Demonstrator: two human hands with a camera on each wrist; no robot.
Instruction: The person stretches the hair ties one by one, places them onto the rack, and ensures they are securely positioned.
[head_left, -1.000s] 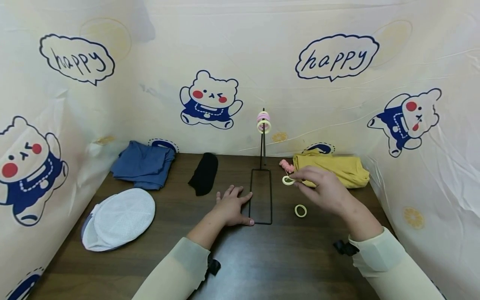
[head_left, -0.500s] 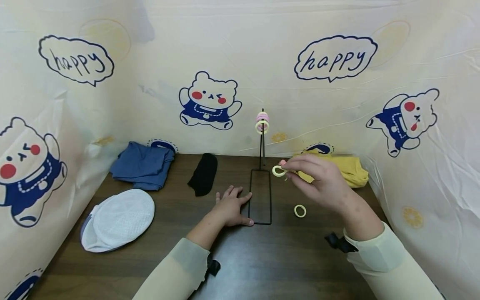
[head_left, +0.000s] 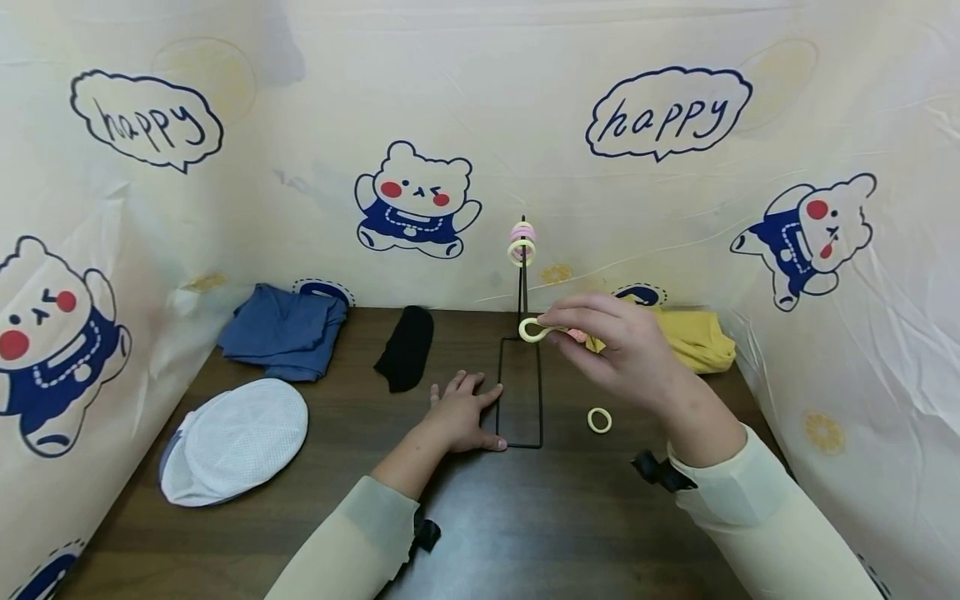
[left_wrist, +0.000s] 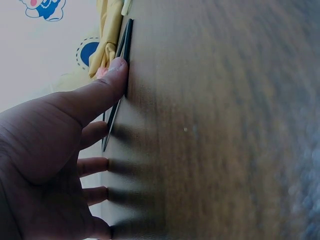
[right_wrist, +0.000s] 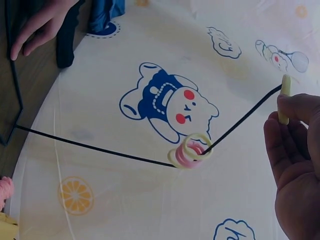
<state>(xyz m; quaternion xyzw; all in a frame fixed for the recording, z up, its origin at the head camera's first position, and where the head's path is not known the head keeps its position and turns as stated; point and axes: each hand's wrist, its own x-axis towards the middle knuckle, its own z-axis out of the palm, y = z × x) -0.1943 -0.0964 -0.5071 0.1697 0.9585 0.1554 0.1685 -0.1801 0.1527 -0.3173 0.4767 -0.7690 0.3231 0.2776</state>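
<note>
Right hand (head_left: 626, 350) raised above the table (head_left: 525, 517), fingertips pinching a pale yellow hair tie (head_left: 532, 330) just at 3 o'clock of the black wire stand (head_left: 522, 367). Left hand (head_left: 461, 417) flat, fingers straight, pressing at 9 o'clock of the stand's base. Pink and yellow ties (head_left: 522, 243) hanging at its top hook. Another yellow hair tie (head_left: 599, 420) lying at 6 o'clock of the right hand.

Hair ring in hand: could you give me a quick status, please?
Right hand pinches yellow hair ring near stand. Left hand flat, steadying base. Nothing blocking.
</note>
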